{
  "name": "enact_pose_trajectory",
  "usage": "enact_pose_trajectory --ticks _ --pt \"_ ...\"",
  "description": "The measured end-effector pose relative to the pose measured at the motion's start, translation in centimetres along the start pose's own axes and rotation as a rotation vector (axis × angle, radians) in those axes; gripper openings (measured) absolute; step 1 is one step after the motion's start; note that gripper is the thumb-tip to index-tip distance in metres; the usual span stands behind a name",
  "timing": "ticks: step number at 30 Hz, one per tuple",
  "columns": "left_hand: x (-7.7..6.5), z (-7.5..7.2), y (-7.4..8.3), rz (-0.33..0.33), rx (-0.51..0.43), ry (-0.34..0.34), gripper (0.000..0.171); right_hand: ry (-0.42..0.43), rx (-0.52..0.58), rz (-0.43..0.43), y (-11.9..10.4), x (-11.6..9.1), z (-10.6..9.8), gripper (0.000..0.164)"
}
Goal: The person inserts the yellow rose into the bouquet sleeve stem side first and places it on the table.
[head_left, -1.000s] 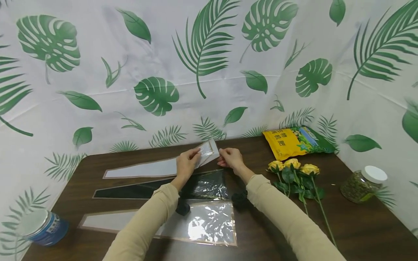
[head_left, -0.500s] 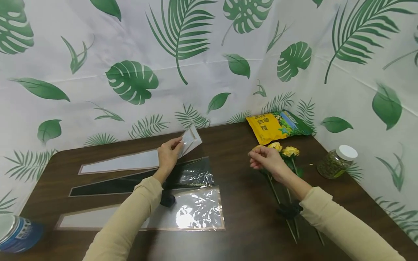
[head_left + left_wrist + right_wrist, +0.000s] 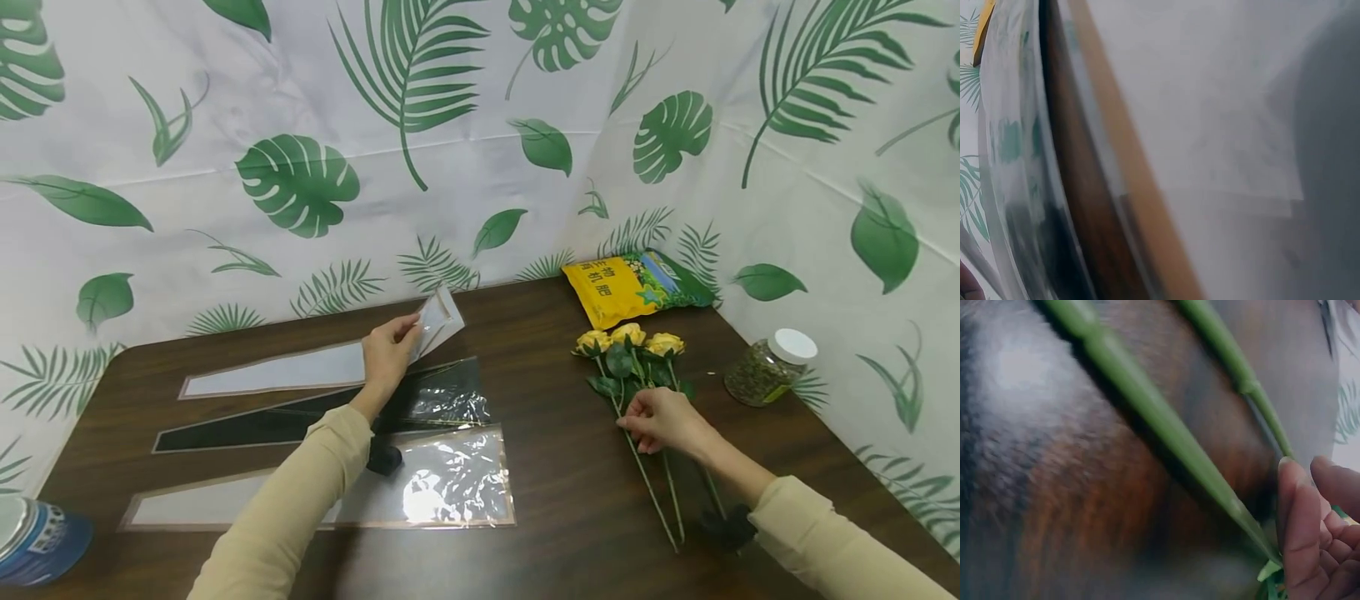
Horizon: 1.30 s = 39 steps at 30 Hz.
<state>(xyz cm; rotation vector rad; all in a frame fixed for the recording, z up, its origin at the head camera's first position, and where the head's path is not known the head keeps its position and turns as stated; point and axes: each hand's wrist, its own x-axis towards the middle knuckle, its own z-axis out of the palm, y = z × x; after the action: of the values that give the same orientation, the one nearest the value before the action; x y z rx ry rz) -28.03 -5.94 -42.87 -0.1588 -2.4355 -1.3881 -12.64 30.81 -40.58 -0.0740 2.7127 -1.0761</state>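
My left hand pinches the wide end of a white tapered flower sleeve, its mouth lifted and bent up. In the left wrist view the sleeve's brown-edged film fills much of the picture. To the right lie three yellow roses with long green stems. My right hand is over their stems, fingers loosely bent. In the right wrist view its fingertips are right at a green stem, with a gap between thumb and forefinger. A second stem runs past them.
A black sleeve and another white sleeve lie nearer the front. A yellow printed bag lies at the back, a white-lidded jar stands at the right, and a blue tin is at the left edge.
My right hand has left the sleeve's mouth and moved right, then down from the rose heads to the stems. The left hand keeps its grip. The view has turned right.
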Motion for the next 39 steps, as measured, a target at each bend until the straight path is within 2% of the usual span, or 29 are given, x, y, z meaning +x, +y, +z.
enact_pose_trajectory --ticks 8,11,15,18,20,23,29,32,36,39 --pt "-0.1 0.2 -0.3 0.039 -0.008 0.019 0.018 0.005 -0.008 -0.028 -0.4 0.2 1.1 0.013" --pt "-0.1 0.0 -0.4 0.04 -0.004 0.024 0.018 -0.012 0.033 -0.018 -0.7 0.7 1.4 0.013" --pt "-0.2 -0.3 -0.3 0.028 -0.012 0.015 0.018 -0.09 0.219 0.042 -1.3 1.6 1.7 0.017" --pt "-0.3 -0.3 -0.2 0.023 -0.022 0.01 0.018 -0.138 0.414 0.114 -1.8 2.5 2.0 0.031" --pt "-0.4 -0.2 -0.2 0.02 -0.028 0.002 0.019 -0.128 0.538 0.155 -2.2 3.2 2.3 0.042" --pt "-0.4 0.0 -0.1 0.031 -0.036 -0.008 0.019 -0.046 0.699 0.151 -3.4 4.4 2.2 0.049" --pt "-0.5 -0.1 0.4 0.057 -0.042 0.003 0.018 0.193 1.013 0.052 -6.7 7.7 1.0 0.029" --pt "-0.6 -0.1 0.5 0.064 -0.038 0.006 0.018 0.32 1.134 0.011 -8.2 9.6 0.4 0.025" --pt "-0.9 0.1 0.6 0.088 -0.038 0.001 0.018 0.527 1.251 -0.049 -9.9 12.0 0.1 0.026" --pt "-1.1 0.2 0.6 0.101 -0.04 0.0 0.018 0.657 1.232 -0.114 -10.9 13.4 0.6 0.037"
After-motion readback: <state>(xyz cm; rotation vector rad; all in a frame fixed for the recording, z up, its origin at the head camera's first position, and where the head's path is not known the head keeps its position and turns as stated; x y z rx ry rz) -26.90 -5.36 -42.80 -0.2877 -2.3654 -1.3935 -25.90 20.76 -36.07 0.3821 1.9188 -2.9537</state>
